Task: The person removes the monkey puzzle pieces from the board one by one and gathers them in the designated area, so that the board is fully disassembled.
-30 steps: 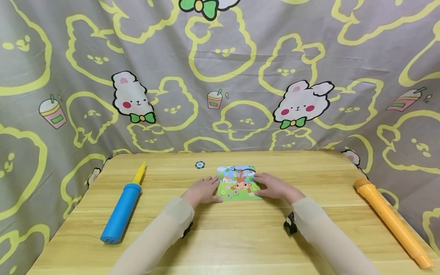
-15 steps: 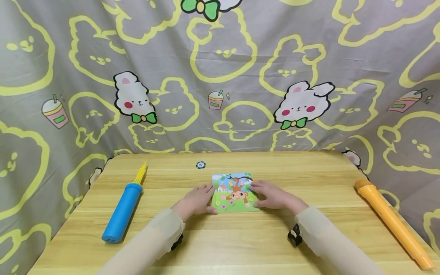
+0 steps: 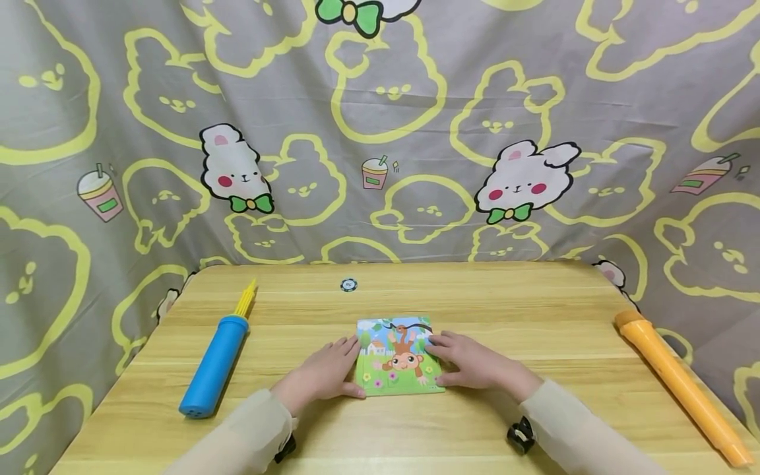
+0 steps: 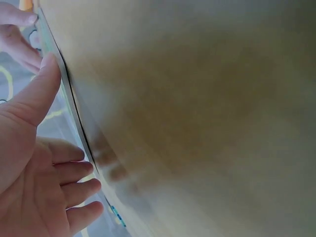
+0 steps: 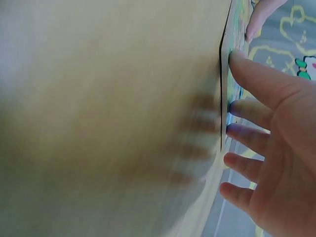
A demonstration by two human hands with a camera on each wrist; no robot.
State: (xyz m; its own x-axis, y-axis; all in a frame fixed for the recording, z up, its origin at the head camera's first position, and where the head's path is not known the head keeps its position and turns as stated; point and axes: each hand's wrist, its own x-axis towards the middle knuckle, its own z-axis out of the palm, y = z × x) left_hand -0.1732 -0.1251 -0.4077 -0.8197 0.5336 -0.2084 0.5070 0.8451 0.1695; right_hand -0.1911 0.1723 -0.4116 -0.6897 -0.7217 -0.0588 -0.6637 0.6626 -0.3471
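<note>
A thin square picture board [image 3: 394,379] with an upside-down cartoon monkey lies flat on the wooden table in the head view. My left hand [image 3: 320,371] touches its left edge, thumb at the near corner and fingers further up the side. On the opposite edge rests my right hand [image 3: 472,361], with the thumb low and fingertips on the board's surface. Both hands have fairly straight, spread fingers. In the left wrist view the left thumb [image 4: 43,91] lies along the board's thin edge. The right wrist view has the right thumb and some fingertips [image 5: 236,106] touching the board.
A blue hand pump [image 3: 215,366] with a yellow nozzle lies at the table's left. An orange tube [image 3: 683,389] lies along the right side. Beyond the board is a small round black-and-white chip [image 3: 349,285]. A patterned grey curtain [image 3: 415,152] hangs behind the table [image 3: 380,435].
Both hands have slid the picture board toward the person and slightly left, keeping contact with its two sides. The pump, tube and chip stay where they were on the table.
</note>
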